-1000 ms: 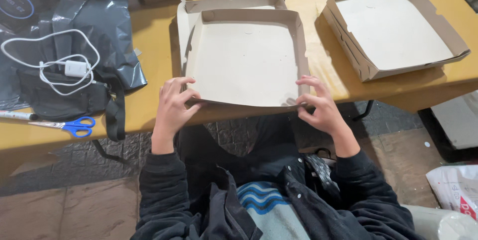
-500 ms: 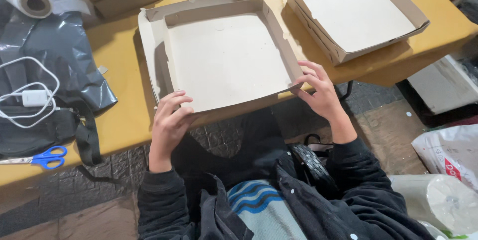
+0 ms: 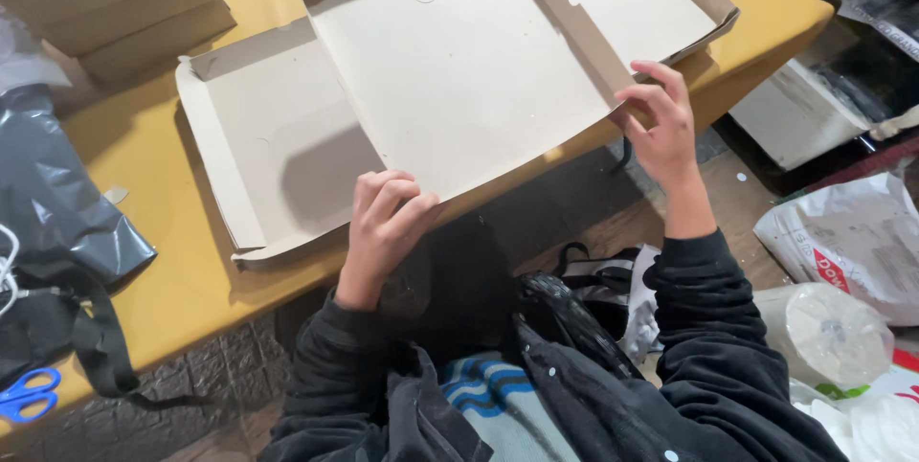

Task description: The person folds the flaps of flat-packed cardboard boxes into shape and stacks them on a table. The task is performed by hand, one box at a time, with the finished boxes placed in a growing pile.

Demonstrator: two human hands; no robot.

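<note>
head view: the left hand [image 3: 383, 223] has its fingers curled over the near edge of the cardboard box panel [image 3: 459, 69], gripping it. the right hand [image 3: 661, 122] pinches the same edge by the folded side wall, fingers bent onto the card. the panel lies away from both hands across the yellow table [image 3: 191, 280], long axis running left to right, overlapping a second open box [image 3: 278, 156]. both hands are about equally close. blue scissors [image 3: 24, 393] sit far left.

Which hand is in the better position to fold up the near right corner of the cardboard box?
Probably the right hand: its fingers already touch the cardboard box at that corner, beside the raised side wall. The left hand grips the near edge further left.
</note>
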